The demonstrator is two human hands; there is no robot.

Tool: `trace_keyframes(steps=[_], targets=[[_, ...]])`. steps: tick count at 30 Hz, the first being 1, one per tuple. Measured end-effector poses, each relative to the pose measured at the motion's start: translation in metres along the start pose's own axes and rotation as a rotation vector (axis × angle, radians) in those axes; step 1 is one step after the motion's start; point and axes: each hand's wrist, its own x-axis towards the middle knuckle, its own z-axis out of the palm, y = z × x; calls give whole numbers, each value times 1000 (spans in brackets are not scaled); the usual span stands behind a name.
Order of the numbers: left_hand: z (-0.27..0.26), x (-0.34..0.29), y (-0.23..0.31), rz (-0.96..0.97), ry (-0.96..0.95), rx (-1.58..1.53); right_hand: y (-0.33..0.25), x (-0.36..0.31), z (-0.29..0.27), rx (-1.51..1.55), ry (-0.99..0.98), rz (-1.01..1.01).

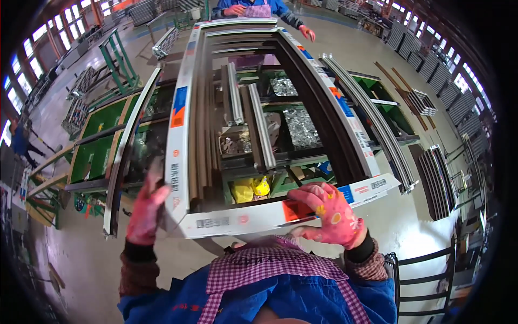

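Observation:
A large rectangular metal frame [176,154], like a window frame, lies in front of me, covered in white film with orange and blue patches. More brown frames seem stacked beneath it. My right hand [332,215], in a pink flowered glove, grips its near bar [259,217], fingers over the top and thumb below. My left hand [147,210], in a pink glove, is at the near left corner beside the left bar. Motion blurs its fingers, so whether it touches the bar is unclear.
Under the frame, a green workbench [100,156] holds bins of small metal parts [302,129] and a yellow bag [252,189]. Long profiles [372,119] lie at both sides. A co-worker [253,8] in pink gloves stands at the far end. A black rack [426,281] stands near right.

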Motion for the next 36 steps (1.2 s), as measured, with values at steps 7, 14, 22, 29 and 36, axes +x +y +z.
trace_keyframes(steps=[7, 14, 22, 29, 36], targets=[[54, -67, 49, 384, 272, 252, 110, -97, -118, 80, 412, 172], [260, -46, 45, 400, -102, 671, 419, -205, -131, 10, 420, 815], [383, -15, -7, 590, -218, 1329, 610, -263, -57, -418, -112, 1188], [394, -22, -8, 505, -162, 1440, 676, -299, -58, 62, 6, 1040], [398, -17, -13, 570, -115, 1447, 637, -280, 8, 885, -177, 504]])
